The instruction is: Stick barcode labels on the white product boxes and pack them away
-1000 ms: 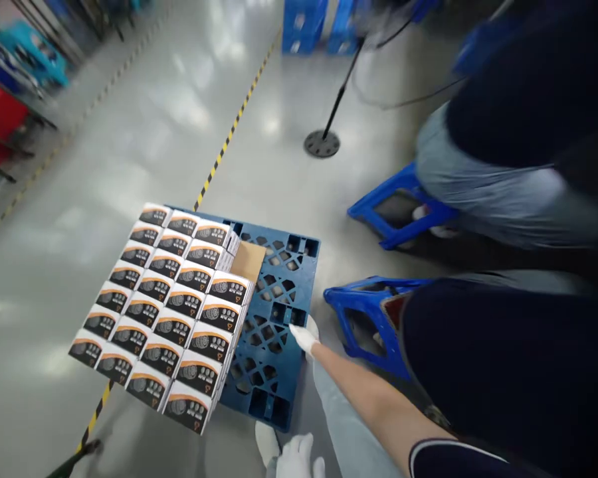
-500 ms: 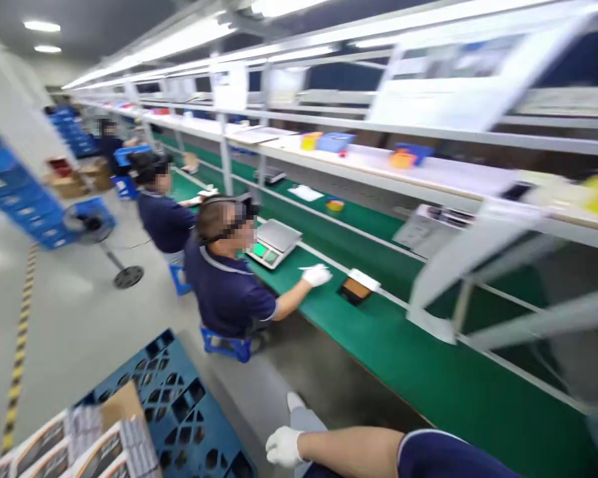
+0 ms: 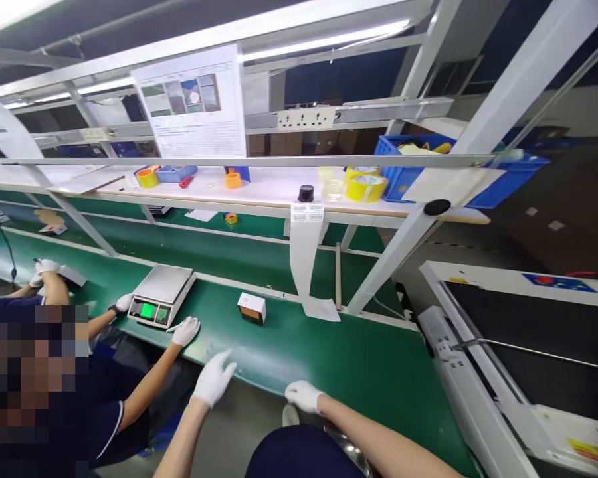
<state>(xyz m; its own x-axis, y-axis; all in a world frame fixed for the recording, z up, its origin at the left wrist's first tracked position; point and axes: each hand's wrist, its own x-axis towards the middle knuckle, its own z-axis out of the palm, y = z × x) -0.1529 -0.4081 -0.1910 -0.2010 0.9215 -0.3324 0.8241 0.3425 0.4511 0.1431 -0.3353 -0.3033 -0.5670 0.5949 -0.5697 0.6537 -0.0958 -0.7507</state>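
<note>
My left hand (image 3: 213,380), in a white glove, reaches toward the near edge of the green conveyor belt (image 3: 359,358) with its fingers stretched out and holds nothing. In the same kind of glove, my right hand (image 3: 303,396) lies palm down on the belt's near edge, fingers loosely bent, also holding nothing. A small white and orange box (image 3: 252,308) stands on the belt beyond my hands, apart from both.
A co-worker in a dark shirt sits at my left; that person's gloved hand (image 3: 185,330) holds a thin pen-like thing beside a weighing scale (image 3: 162,294). A shelf above the belt carries yellow tape rolls (image 3: 366,187) and a blue bin (image 3: 413,149). A white metal frame (image 3: 458,345) stands at the right.
The view has swung up from the blue pallet of boxes on the floor to the conveyor line. Both my hands have come up to the belt's near edge.
</note>
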